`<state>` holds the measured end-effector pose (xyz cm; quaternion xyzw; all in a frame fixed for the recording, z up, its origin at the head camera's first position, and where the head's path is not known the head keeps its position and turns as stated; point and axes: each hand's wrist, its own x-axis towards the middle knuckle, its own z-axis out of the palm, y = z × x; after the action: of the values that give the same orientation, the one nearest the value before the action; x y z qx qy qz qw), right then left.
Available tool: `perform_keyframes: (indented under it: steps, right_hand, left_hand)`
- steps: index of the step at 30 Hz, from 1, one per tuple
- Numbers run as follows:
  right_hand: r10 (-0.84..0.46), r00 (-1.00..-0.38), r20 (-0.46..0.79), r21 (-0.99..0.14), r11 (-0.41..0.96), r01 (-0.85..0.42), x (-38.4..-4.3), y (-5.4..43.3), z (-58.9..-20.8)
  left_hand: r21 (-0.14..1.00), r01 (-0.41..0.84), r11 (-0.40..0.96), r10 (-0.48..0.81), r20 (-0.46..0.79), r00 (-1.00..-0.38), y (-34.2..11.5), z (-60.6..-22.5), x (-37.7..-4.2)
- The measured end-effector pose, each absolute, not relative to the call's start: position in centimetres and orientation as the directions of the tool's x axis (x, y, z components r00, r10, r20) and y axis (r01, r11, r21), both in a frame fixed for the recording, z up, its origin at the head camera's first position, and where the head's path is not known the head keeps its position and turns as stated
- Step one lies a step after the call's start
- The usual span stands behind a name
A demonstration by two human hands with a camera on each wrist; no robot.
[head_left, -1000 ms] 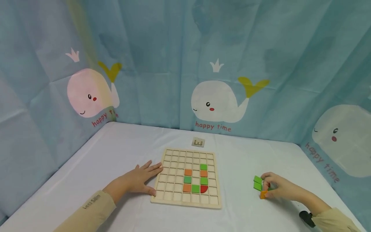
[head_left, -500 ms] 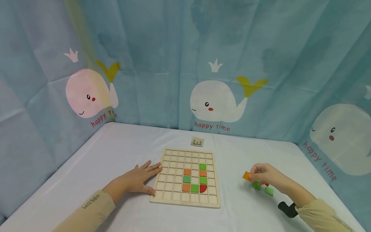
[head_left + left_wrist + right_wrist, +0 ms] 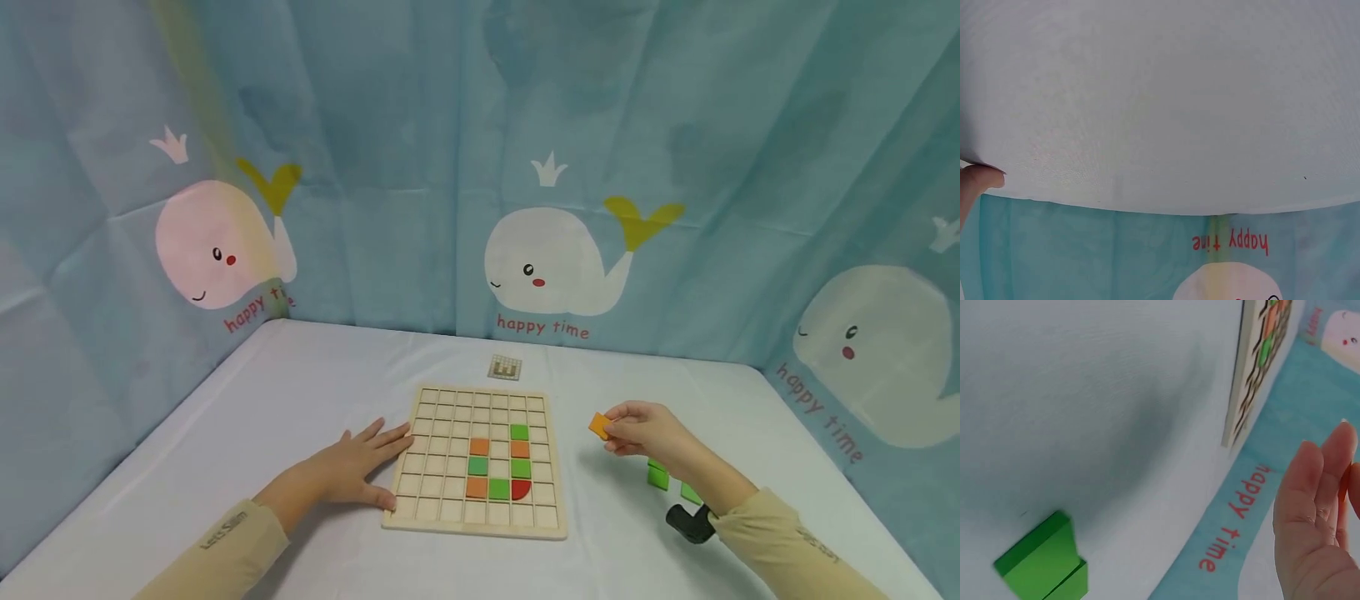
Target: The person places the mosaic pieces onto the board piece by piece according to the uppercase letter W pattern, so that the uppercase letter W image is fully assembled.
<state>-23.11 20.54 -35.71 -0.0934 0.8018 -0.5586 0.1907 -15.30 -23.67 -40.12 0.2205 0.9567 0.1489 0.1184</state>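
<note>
In the head view my right hand (image 3: 648, 433) pinches an orange square tile (image 3: 599, 426) between thumb and fingers, above the cloth to the right of the wooden grid board (image 3: 442, 527). The right wrist view shows only a thin orange edge of that tile (image 3: 1344, 482) at the fingers. My left hand (image 3: 352, 469) lies with fingers spread along the board's left edge, fingertips and thumb at the rim. On the board sit several orange and green square tiles and one red quarter-round tile (image 3: 520, 489). In the left wrist view, one fingertip (image 3: 988, 177) shows at the left.
Several green tiles (image 3: 657, 477) lie on the white cloth below my right forearm, partly hidden by it. A black bent object (image 3: 688, 524) shows by the right wrist. Behind the board lies a small card with a grid (image 3: 506, 367). A blue whale-print curtain (image 3: 390, 250) surrounds the table.
My right hand has picked up the orange tile from the loose pile and carried it left and up toward the board. My left hand stays at the board's edge. The view has shifted slightly.
</note>
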Motion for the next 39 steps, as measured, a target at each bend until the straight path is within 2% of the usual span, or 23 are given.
perform_keyframes:
  steps: [10, 17, 39]
  right_hand:
    - [-0.305, -0.929, -0.207, -0.942, 0.318, 0.105, -23.1, 18.3, -35.3]
    - [-0.341, -0.923, -0.179, -0.960, 0.267, 0.088, -23.0, 17.3, -35.0]
    - [-0.325, -0.921, -0.214, -0.964, 0.222, 0.146, -23.4, 13.6, -34.9]
  left_hand:
    - [0.339, 0.392, 0.855, 0.460, -0.148, -0.875, -24.1, -40.5, -15.2]
    - [0.347, 0.392, 0.852, 0.465, -0.159, -0.871, -24.1, -40.5, -15.3]
    - [0.329, 0.413, 0.849, 0.475, -0.136, -0.869, -23.9, -40.4, -15.4]
